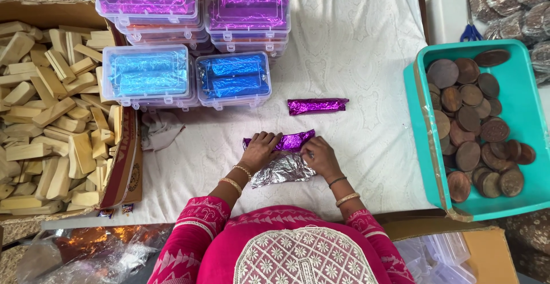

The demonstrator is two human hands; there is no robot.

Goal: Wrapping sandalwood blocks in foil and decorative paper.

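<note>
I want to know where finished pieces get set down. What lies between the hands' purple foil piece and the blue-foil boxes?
In the head view, one wrapped purple foil roll lies on the white cloth between the purple foil piece and the blue-foil boxes.
</note>
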